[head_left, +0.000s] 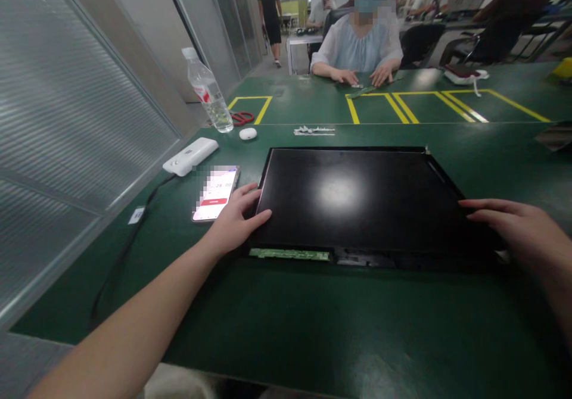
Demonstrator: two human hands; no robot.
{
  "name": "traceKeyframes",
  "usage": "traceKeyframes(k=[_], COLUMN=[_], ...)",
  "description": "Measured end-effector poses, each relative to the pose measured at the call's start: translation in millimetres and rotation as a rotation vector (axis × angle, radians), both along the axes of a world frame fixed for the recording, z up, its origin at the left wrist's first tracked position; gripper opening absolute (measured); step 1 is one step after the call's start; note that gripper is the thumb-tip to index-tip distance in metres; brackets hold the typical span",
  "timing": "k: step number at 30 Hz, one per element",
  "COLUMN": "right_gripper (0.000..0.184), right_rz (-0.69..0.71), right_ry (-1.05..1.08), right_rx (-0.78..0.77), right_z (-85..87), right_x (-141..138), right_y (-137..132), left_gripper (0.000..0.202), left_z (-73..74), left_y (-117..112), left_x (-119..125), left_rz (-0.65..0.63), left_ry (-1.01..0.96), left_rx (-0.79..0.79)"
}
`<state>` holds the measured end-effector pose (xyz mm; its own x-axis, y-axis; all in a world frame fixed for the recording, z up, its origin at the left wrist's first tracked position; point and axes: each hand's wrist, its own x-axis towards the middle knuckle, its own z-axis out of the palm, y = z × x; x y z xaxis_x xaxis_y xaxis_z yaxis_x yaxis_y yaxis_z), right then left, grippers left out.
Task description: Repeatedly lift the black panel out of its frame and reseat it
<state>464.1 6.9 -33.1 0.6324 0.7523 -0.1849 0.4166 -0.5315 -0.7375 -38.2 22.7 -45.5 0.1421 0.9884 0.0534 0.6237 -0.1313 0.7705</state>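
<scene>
Fingers extended and uncurled, a left hand [235, 217] and right hand [516, 223] touch opposite sides of a black rectangular display panel [379, 208]. It (narrow green circuit board [290, 254] at its near edge) lies on a dark-green table [339, 327].

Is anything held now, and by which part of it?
The black panel, at its side edges: left hand on the left, right hand on the right. Firm grip or light touch, I cannot tell.
</scene>
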Motion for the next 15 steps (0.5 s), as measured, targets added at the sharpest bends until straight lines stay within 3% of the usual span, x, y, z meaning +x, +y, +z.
traceKeyframes(k=[7, 15], right_gripper=[0.034, 0.041], right_rz=[0.023, 0.000], right_ry=[-0.001, 0.052], right_rx=[0.042, 0.016], right_z=[-0.4, 4.3], right_x=[0.6, -6.2], right_y=[2.1, 1.0], left_gripper=[0.058, 0.056], left_z=[4.0, 4.3], left_y=[1.6, 2.2], left_x=[3.4, 5.1], left_rz=[-0.018, -0.027], left_ry=[0.201, 0.267], left_rx=[0.042, 0.055])
